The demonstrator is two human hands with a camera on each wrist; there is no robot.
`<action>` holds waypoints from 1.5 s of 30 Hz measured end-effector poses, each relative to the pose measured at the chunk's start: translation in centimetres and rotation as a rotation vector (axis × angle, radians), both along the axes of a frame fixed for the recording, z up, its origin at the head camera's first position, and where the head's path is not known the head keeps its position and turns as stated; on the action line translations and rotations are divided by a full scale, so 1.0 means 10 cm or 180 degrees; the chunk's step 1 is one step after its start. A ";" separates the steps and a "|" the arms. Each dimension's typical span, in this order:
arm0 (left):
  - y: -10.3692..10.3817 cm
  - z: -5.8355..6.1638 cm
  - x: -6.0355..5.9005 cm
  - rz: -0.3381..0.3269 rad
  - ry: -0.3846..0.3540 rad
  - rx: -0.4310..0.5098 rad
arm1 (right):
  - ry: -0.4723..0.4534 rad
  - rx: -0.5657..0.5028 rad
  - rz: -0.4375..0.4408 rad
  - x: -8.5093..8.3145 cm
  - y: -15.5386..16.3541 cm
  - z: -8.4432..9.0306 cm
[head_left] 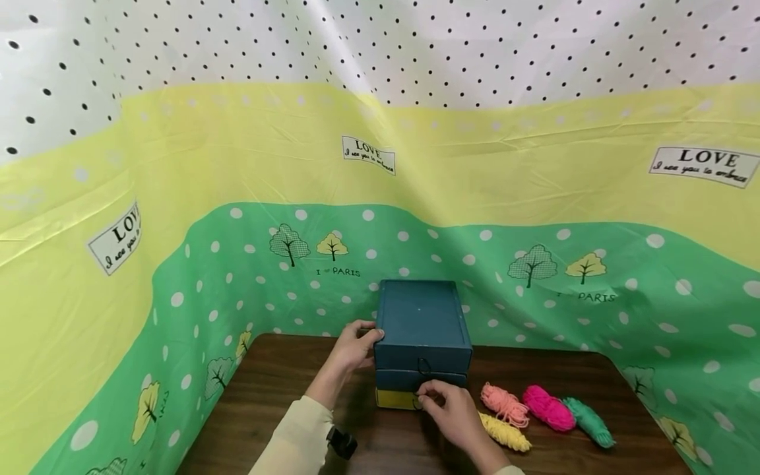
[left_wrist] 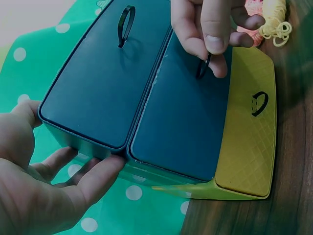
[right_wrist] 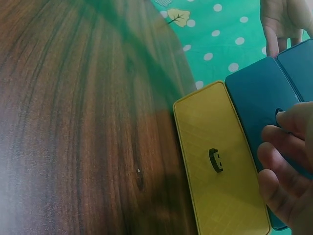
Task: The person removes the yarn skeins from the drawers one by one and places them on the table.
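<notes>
Right now your right hand (head_left: 454,412) is nearest you, its thumb and forefinger pinching the dark loop pull (left_wrist: 203,68) on the middle drawer (left_wrist: 183,122) of a small drawer box (head_left: 423,336) on the desk (head_left: 279,396). Just below your fingers sits the yellow bottom drawer (right_wrist: 220,166). Farther off, your left hand (head_left: 354,346) lies open, fingers pressed against the box's left side. Yarn bundles (head_left: 537,412) lie right of your right hand.

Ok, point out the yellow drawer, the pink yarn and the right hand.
yellow drawer (left_wrist: 247,147), left wrist view, middle of its front panel
pink yarn (head_left: 547,408), head view, middle of the skein
right hand (head_left: 454,412), head view, back of the hand
</notes>
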State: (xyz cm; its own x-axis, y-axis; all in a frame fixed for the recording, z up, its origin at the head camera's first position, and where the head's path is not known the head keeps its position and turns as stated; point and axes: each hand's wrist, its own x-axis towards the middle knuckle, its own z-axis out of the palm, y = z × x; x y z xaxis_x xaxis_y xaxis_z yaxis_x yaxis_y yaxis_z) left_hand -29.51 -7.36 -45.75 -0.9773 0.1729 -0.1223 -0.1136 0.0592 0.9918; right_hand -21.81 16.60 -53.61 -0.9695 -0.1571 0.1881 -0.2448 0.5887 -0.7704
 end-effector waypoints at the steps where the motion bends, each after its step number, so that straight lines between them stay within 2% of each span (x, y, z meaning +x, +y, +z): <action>1: 0.00 0.01 0.01 -0.0001 0.0013 -0.0001 | 0.0005 0.0008 -0.0009 -0.01 0.00 0.00; 10: 0.00 -0.02 0.00 -0.0014 0.0014 -0.0025 | 0.0023 -0.0037 -0.0047 -0.02 -0.01 -0.02; 19: -0.01 -0.01 -0.02 0.0013 -0.0012 -0.0041 | -0.0029 -0.0283 -0.0043 0.00 0.03 -0.04; 23: -0.01 -0.01 -0.02 0.0022 -0.0031 -0.0024 | -0.0092 -0.0352 -0.0123 0.03 0.05 -0.05; 32: -0.01 -0.01 -0.01 -0.0004 0.0004 -0.0050 | -0.0312 -0.0278 -0.0212 0.07 0.06 -0.16; 45: -0.02 0.01 -0.07 0.0027 -0.0076 -0.0042 | -0.0357 -0.0039 0.0207 -0.03 0.06 -0.45</action>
